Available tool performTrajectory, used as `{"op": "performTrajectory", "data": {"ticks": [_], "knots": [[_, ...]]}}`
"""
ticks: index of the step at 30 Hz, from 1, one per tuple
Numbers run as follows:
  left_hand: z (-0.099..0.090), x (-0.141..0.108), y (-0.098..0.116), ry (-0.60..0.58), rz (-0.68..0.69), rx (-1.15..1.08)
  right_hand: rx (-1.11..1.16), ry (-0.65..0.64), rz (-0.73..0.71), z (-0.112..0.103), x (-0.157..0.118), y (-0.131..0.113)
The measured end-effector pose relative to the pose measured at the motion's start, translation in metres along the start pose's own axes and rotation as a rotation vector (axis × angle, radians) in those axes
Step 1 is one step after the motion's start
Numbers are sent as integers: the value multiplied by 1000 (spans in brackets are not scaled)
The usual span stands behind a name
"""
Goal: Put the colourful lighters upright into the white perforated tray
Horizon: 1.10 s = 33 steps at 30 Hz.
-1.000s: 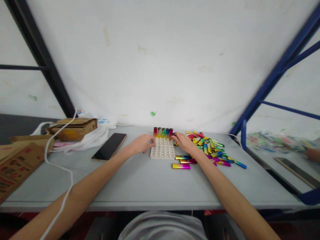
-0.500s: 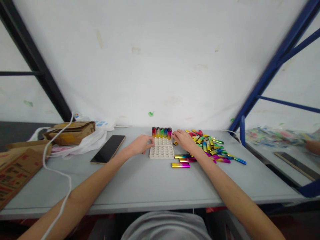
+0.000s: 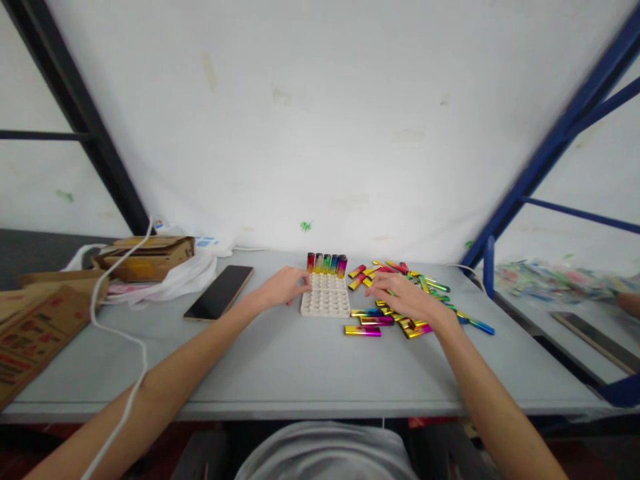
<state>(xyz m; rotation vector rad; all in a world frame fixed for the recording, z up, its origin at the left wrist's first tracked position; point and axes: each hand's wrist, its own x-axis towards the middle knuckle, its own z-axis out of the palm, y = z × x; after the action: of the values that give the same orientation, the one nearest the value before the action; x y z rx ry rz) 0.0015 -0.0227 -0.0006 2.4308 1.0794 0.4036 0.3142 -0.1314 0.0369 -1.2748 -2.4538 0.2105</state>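
Observation:
A white tray with rows of round holes [image 3: 325,304] lies on the table, and several coloured lighters [image 3: 327,264] stand upright along its back row. At the tray's left edge is my left hand [image 3: 286,287], its fingers apart and no object visible in them. My right hand [image 3: 400,293] is over a loose pile of shiny lighters [image 3: 425,283] to the right of the tray. Its fingers are bent down towards the pile; whether they grip one cannot be made out. A yellow and purple lighter [image 3: 363,331] lies at the pile's near left.
A phone [image 3: 220,292] lies left of my left hand. Farther left are cardboard boxes [image 3: 150,260], a white plastic bag [image 3: 187,278] and a white cable [image 3: 119,341]. At the far right, beyond a blue post [image 3: 489,267], are another phone [image 3: 595,339] and a person's hand [image 3: 629,303].
My right hand has moved right, from the back right of the tray to over the pile. My left hand has stayed at the tray's left edge. The view has shifted slightly.

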Motion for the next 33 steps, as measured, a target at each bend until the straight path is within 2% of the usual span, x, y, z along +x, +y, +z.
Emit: {"op": "performTrajectory", "data": {"ticks": [7,11,15,18,21,27,29,33], "knots": [[0,-1,1,7,-14,-24,-73,-67,69,13,-30,14],[0,0,-1,15,0,-15,-48,-136,73,22,-23,25],[1,0,-1,12,-14,-4,48,-98,33,22,-12,31],[1,0,-1,9,-15,-11,223,-2,38,21,-8,34],[2,0,-1,13,-5,-15,547,144,112,24,-3,32],[2,1,-3,14,4,2,1188,337,254,29,23,5],[2,1,-2,6,-7,-4,1296,363,252,25,37,-7],[0,-1,3,-9,-43,-1,1313,385,215,27,65,-22]]}}
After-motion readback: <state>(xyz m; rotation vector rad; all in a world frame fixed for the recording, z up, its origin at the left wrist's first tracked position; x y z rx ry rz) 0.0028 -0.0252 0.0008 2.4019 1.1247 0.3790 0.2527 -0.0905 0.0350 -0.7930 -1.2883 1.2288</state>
